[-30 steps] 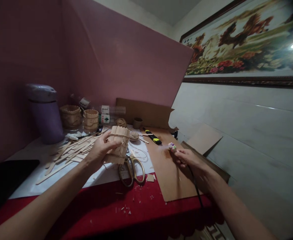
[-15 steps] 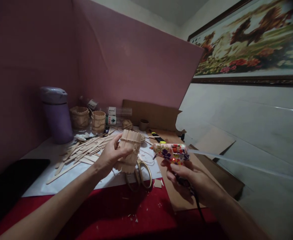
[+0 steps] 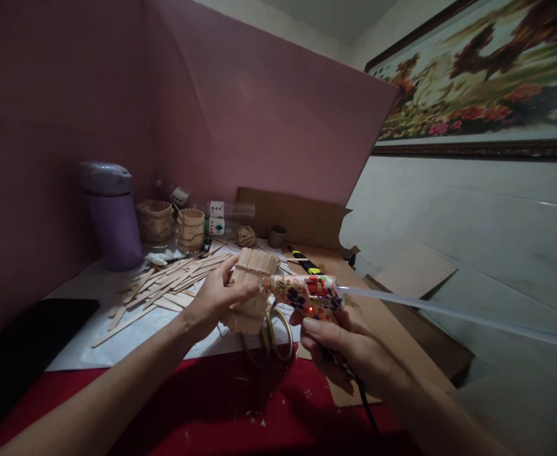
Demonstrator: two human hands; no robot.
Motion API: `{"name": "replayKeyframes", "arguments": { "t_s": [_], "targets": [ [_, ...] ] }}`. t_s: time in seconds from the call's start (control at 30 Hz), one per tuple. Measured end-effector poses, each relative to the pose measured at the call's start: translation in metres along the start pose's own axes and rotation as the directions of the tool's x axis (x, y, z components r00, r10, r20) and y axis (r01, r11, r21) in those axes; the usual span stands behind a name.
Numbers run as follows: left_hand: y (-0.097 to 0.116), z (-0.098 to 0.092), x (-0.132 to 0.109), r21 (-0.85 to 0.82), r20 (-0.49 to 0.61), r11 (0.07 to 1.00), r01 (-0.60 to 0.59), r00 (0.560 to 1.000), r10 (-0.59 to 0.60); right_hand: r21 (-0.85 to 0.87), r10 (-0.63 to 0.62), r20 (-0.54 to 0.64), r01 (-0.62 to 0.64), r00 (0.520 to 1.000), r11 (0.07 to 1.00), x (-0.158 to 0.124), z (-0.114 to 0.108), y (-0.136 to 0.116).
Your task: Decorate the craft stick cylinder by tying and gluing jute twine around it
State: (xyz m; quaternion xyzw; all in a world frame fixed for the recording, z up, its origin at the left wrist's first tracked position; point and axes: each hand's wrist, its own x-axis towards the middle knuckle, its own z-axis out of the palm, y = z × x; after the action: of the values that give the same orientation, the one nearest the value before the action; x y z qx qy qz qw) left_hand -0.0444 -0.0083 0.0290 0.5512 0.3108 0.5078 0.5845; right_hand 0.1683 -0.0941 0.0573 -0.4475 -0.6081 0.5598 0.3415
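My left hand point(image 3: 216, 292) is closed round a small pot made of wooden sticks point(image 3: 251, 266), tilted, with twine wound about it. In my right hand point(image 3: 338, 342) is a flower-patterned hot glue gun point(image 3: 302, 292), its small red light lit. A long clear glue stick point(image 3: 402, 301) runs out of its back to the right. The gun's nozzle is at the pot's right side; whether it touches cannot be told. Below the pot lie scissors with gold-coloured handles point(image 3: 285, 335), partly hidden by it.
Loose wooden sticks point(image 3: 164, 285) are heaped on white paper at the left. Behind stand a purple bottle point(image 3: 112, 221), two finished-looking stick pots point(image 3: 192, 229), a twine ball point(image 3: 245, 236) and a small brown pot point(image 3: 277, 236). A yellow-black cutter point(image 3: 304, 259) lies on cardboard point(image 3: 383, 329).
My right hand has brought the glue gun leftward, up to the pot's side. The left hand still holds the pot, nearly in place. The view has shifted slightly.
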Motion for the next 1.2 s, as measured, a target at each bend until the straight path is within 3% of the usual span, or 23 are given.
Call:
{"name": "replayKeyframes", "arguments": {
  "t_s": [0.17,1.2],
  "targets": [
    [0.0005,0.0007,-0.0010,-0.037,0.044,0.999,0.018,0.999,-0.016,-0.009,0.008,0.028,-0.008,1.000,1.000,0.0022,-0.0021,0.0061],
    [-0.0053,-0.0014,0.0016,-0.043,0.065,0.999,0.010,0.998,-0.007,-0.015,0.063,-0.002,-0.063,0.998,0.998,0.0031,0.0004,0.0070]
  ]
}}
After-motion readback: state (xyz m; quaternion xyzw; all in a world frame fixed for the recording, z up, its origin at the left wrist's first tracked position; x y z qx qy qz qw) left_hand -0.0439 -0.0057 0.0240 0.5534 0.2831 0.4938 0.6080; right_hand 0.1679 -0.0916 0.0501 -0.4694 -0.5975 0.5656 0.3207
